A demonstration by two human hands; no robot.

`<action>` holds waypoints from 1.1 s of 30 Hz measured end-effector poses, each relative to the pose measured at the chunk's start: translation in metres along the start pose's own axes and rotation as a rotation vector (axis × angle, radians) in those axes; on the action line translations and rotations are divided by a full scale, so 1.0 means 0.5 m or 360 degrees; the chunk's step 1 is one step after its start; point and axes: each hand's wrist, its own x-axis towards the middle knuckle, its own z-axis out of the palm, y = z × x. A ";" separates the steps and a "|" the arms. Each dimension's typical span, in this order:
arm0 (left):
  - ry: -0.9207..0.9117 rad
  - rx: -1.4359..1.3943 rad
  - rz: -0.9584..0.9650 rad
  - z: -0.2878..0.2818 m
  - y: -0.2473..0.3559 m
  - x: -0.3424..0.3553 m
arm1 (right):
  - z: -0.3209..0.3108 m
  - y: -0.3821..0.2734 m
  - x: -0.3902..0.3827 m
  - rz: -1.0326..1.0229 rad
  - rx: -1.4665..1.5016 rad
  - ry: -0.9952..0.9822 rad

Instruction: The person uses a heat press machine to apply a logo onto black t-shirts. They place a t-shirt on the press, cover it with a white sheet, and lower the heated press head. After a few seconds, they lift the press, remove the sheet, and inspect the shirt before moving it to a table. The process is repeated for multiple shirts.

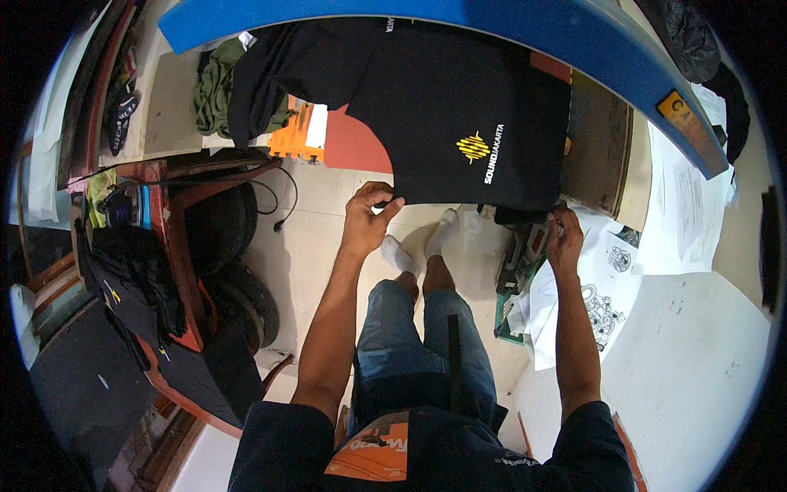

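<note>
A black T-shirt lies spread over a reddish board, its near hem toward me. The cloth carries a small yellow and white print. At the near left corner, my left hand pinches the hem between thumb and fingers. My right hand is closed at the near right corner, with the edge of the T-shirt at its fingertips. The left part of the garment hangs past the board in loose folds.
A wide blue curved bar arches over the far side. Crumpled green cloth lies left of the T-shirt. Printed paper sheets rest at the right, by a white surface. Dark cloth hangs over a red frame at the left.
</note>
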 end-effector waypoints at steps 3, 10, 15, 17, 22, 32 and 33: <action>0.0234 0.0187 0.0005 -0.008 0.023 0.003 | -0.016 -0.036 0.015 0.0109 0.0035 0.0001; 0.0533 0.0478 0.0662 -0.075 0.187 0.143 | -0.081 -0.147 0.195 -0.0140 0.0294 0.0210; 0.0385 0.1450 0.1375 -0.038 0.190 0.445 | 0.025 -0.084 0.508 -0.0517 -0.0508 0.0114; 0.0412 0.1654 0.1440 -0.035 0.156 0.487 | 0.039 -0.036 0.550 -0.0607 -0.0742 0.0015; -0.0074 0.1980 0.1320 -0.054 0.142 0.516 | 0.043 0.024 0.581 -0.0813 -0.0805 -0.0009; -0.0063 0.1649 0.1324 -0.065 0.205 0.513 | -0.072 -0.070 0.566 -0.0371 -0.0467 -0.0256; -0.0108 0.1627 0.1315 -0.070 0.193 0.524 | -0.074 -0.063 0.565 -0.0338 -0.0419 -0.0255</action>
